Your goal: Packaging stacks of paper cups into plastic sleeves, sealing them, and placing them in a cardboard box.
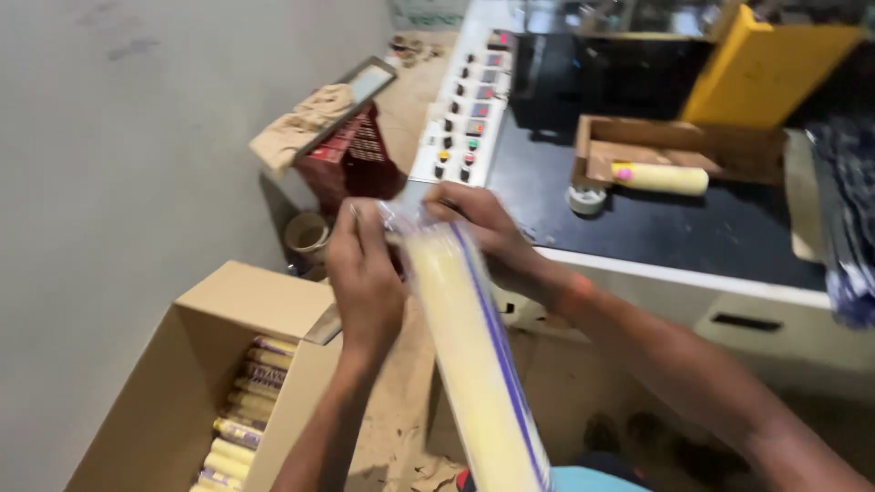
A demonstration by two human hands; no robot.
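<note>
Seen from the head camera, the left hand [365, 273] and the right hand [483, 228] meet at the far end of a long pale-yellow roller sleeve [474, 364] sealed in a clear plastic wrapper with a blue stripe down one edge. The left hand has its fingers curled shut around the wrapper's end, back of the hand toward the camera; the right hand pinches the same end from the other side, fingers bent closed on the plastic. The sleeve slants from the hands down toward the bottom edge of the frame, held in the air above the floor, between the box and the bench. Down to the left stands an open cardboard box [264, 301], flaps up, with a row of wrapped yellow rollers [241, 410] lying side by side inside it. The floor [401, 410] is dusty and brown, with scraps on it. To the left rises a plain grey wall [137, 137]. Against it sits a red crate [351, 159] with a cloth [301, 123] draped over it, and a tape roll [307, 235] lies below. On the right runs a black-topped bench [656, 228] with a white edge; it carries a white control panel [460, 109] with knobs and buttons, a shallow wooden tray [674, 146] with an unwrapped yellow roller [661, 178] in front of it, and a small white ring [586, 199]. A yellow guard [756, 64] stands behind.
</note>
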